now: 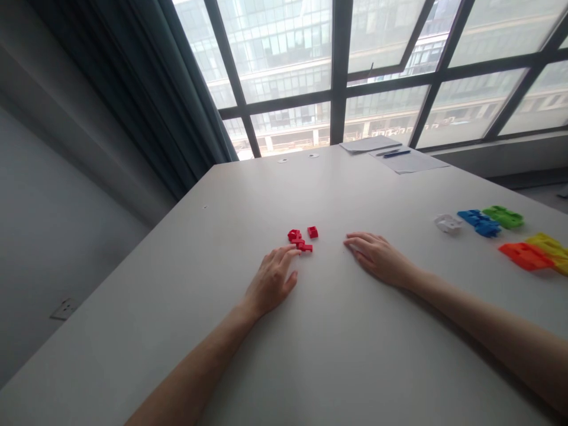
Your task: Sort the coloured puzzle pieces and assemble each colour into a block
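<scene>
Several small red plastic pieces (300,239) lie together on the white table (222,225). One separate red block (313,232) sits just right of the cluster. My left hand (270,281) rests flat on the table, its fingertips touching the nearest red piece. My right hand (377,257) lies palm down to the right of the red pieces, a short gap away, holding nothing.
At the right are a white piece (448,222), blue pieces (480,222), green pieces (503,216), orange pieces (523,255) and yellow pieces (550,247). Papers with a pen (396,154) lie at the far edge. A dark curtain (168,106) and a window stand beyond.
</scene>
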`<state>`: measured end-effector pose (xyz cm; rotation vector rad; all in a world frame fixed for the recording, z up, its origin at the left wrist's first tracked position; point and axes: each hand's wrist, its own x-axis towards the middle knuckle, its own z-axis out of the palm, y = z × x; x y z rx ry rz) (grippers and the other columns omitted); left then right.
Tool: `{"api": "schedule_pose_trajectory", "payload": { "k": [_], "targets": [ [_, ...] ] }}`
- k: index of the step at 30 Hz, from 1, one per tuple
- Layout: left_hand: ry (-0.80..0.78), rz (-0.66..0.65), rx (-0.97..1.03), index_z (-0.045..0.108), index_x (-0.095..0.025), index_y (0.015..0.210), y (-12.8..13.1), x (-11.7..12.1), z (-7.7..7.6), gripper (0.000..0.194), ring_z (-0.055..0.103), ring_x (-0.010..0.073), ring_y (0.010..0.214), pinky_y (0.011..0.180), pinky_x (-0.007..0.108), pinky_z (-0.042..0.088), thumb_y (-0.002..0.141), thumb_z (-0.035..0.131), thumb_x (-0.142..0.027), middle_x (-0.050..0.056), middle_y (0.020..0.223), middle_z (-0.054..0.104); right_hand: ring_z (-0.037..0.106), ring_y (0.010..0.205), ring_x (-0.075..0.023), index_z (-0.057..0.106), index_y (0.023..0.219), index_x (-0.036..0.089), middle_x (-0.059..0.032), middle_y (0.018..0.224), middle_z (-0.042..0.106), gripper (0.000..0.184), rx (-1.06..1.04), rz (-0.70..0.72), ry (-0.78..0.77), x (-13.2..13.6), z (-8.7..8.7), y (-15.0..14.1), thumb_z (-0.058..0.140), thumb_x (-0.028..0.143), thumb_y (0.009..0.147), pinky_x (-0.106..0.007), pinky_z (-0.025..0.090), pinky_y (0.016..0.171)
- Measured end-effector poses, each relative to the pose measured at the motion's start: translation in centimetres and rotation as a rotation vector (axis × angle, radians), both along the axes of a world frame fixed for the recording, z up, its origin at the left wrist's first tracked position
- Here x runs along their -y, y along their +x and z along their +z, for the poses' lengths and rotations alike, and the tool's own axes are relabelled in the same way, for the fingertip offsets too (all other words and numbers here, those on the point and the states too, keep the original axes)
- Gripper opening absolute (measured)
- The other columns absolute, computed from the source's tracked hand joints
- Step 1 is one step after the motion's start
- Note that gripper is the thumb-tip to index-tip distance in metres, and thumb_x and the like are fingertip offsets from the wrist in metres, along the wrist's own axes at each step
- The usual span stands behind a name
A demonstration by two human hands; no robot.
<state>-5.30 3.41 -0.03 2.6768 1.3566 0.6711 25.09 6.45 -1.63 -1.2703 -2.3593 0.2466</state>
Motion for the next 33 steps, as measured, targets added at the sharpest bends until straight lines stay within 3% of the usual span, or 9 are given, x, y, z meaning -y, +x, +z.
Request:
{"api": "schedule_pose_trajectory", "payload": {
  "k": [5, 14, 18, 26, 33],
  "targets": [
    [-0.066, -0.112, -0.071, 0.033, -0.024, 0.144, 0.1, 0.1, 0.4, 0.053, 0.032, 0.0226, 0.142, 0.114, 0.044, 0.032, 0.093, 0.045, -0.019, 0.009, 0.150, 0.040, 0.054, 0.121, -0.0255, 0.059, 0.121, 0.024, -0.0100, 0.133, 0.058, 0.035, 0.014, 0.008, -0.001, -0.1, -0.1, 0.1, 0.041, 0.024, 0.092, -0.046, 0.042, 0.101],
    [0.003, -0.013, 0.006, 0.045, -0.021, 0.132, -0.1, 0.1, 0.1, 0.040, 0.051, 0.0237, 0.120, 0.105, 0.042, 0.040, 0.093, 0.045, -0.018, 0.010, 0.129, 0.056, 0.054, 0.121, -0.0258, 0.058, 0.121, 0.023, -0.0105, 0.134, 0.057, 0.034, 0.047, 0.006, -0.001, -0.1, 0.1, 0.1, 0.039, 0.026, 0.093, -0.046, 0.041, 0.101],
    [0.026, 0.048, 0.034, 0.044, -0.020, 0.134, -0.1, -0.1, -0.1, 0.041, 0.050, 0.0256, 0.119, 0.102, 0.044, 0.041, 0.092, 0.049, -0.021, 0.011, 0.130, 0.055, 0.053, 0.122, -0.0256, 0.057, 0.121, 0.023, -0.0102, 0.134, 0.057, 0.034, 0.051, 0.007, 0.009, -0.1, -0.1, 0.1, 0.040, 0.024, 0.093, -0.046, 0.042, 0.101],
    [-0.009, 0.030, 0.057, 0.052, -0.022, 0.121, -0.1, -0.5, -0.3, 0.032, 0.053, 0.0247, 0.117, 0.099, 0.042, 0.043, 0.089, 0.055, -0.018, 0.007, 0.123, 0.061, 0.056, 0.117, -0.0249, 0.058, 0.121, 0.022, -0.0103, 0.129, 0.060, 0.035, 0.054, -0.010, 0.068, -0.2, -0.3, -0.3, 0.043, 0.019, 0.090, -0.045, 0.043, 0.099],
    [0.039, 0.029, -0.003, 0.055, -0.021, 0.115, 0.9, -1.0, 0.0, 0.027, 0.055, 0.0247, 0.111, 0.094, 0.040, 0.043, 0.089, 0.059, -0.019, 0.007, 0.119, 0.062, 0.053, 0.120, -0.0261, 0.048, 0.134, 0.021, -0.0121, 0.134, 0.056, 0.043, 0.078, 0.022, 0.042, -1.3, 0.2, -1.5, 0.041, 0.022, 0.091, -0.046, 0.039, 0.102]
  ]
}}
